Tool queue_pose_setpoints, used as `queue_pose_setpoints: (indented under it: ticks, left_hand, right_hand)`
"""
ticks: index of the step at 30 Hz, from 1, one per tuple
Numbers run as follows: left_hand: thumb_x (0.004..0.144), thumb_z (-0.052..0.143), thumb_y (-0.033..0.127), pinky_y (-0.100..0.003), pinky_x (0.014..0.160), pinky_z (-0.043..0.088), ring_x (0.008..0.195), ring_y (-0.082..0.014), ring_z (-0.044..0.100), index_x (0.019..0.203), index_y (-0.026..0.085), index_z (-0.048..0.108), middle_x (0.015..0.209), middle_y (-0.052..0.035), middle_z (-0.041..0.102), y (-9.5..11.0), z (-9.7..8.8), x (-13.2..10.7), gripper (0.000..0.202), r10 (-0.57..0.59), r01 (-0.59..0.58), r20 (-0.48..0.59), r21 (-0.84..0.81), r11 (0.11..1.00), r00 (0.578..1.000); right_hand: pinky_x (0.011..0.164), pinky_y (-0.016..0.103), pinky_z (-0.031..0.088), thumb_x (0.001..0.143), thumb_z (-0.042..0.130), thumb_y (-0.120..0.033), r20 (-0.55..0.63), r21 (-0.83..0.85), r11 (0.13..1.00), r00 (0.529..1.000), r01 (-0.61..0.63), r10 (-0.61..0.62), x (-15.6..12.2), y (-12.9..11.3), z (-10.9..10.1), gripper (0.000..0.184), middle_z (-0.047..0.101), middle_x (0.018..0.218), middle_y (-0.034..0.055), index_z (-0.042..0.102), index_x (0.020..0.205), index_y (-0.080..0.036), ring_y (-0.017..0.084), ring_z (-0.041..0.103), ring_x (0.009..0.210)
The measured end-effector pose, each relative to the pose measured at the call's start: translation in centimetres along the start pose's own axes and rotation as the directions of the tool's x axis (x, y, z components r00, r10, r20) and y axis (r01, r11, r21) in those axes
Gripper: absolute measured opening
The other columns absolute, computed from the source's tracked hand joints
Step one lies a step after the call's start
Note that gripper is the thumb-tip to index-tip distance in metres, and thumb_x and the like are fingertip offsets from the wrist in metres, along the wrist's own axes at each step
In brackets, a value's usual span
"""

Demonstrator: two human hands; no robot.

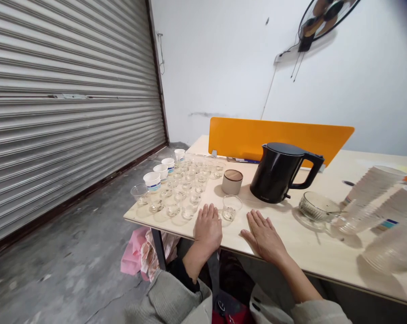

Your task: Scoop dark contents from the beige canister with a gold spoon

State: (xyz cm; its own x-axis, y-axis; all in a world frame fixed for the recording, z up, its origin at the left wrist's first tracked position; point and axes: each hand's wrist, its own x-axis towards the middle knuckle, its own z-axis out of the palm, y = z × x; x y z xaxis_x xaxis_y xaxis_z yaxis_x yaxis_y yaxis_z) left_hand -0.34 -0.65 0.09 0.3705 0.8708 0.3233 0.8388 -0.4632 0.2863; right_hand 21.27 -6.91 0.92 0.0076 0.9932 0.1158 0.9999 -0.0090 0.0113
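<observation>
My left hand (208, 227) lies flat near the table's front edge with nothing in it. To its right, my right hand (264, 236) rests palm down on the tabletop, fingers stretched out. Between and just beyond the two stands a clear plastic cup (231, 208) with a little dark matter at its bottom. Left of my left hand, several similar clear cups (179, 195) stand in rows. Behind the single cup sits a grey canister (232, 183) with a wooden lid. A black electric kettle (274, 173) stands beyond my right hand, its handle to the right.
Several white paper cups (152, 180) line the table's left edge. On the right are a ribbed glass cup (318, 206) on a saucer and nested stacks of plastic cups (395, 245). An orange divider panel (277, 135) stands behind the kettle. Pink bags (136, 252) lie below the table.
</observation>
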Motion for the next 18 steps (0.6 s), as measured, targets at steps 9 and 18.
queue_pose_setpoints:
  ticks: [9,18]
  left_hand:
    - [0.100,0.044,0.021,-0.052,0.127,0.025,0.155,-0.0336,0.031,0.150,0.010,0.052,0.161,-0.0172,0.044,0.08,-0.11,-0.02,0.051,-0.009,0.009,0.006,-0.006,1.000,1.000]
    - [0.101,0.042,0.022,-0.052,0.126,0.025,0.154,-0.0336,0.032,0.150,0.007,0.051,0.161,-0.0189,0.042,0.06,-0.05,-0.07,0.052,0.000,0.000,0.000,-0.005,1.000,1.000]
  right_hand:
    - [0.126,0.056,0.019,0.102,0.032,-0.062,-0.020,0.009,1.000,1.000,0.007,-0.007,0.05,0.19,0.45,0.078,0.031,0.167,0.0189,0.041,0.158,-0.009,0.032,0.022,0.157]
    - [0.126,0.056,0.021,0.102,0.033,-0.061,-0.017,-0.010,1.000,1.000,0.004,-0.004,0.08,0.07,0.35,0.077,0.031,0.166,0.0186,0.042,0.158,-0.009,0.032,0.023,0.157]
